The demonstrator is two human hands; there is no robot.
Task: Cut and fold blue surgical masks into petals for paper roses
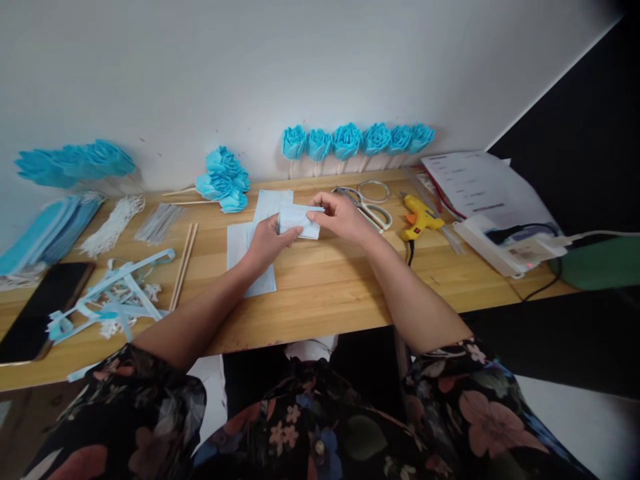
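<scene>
Between both hands is a folded piece of pale blue mask fabric (303, 219), held just above the table. My left hand (267, 245) pinches its left end, thumb on top. The right end is gripped by my right hand (337, 215), with thumb and fingers closed on it. Flat light blue fabric sheets (265, 283) lie on the wood below and beside my left hand. Behind my right hand are scissors (373, 217), partly covered by it, and a roll of tape (374, 192).
Blue fabric flowers (347, 141) on sticks lean along the wall. A yellow glue gun (421, 217) and a white power strip (493, 245) sit right. On the left are wooden sticks (184, 267), fabric scraps (117, 293), a phone (43, 310) and stacked masks (50, 230).
</scene>
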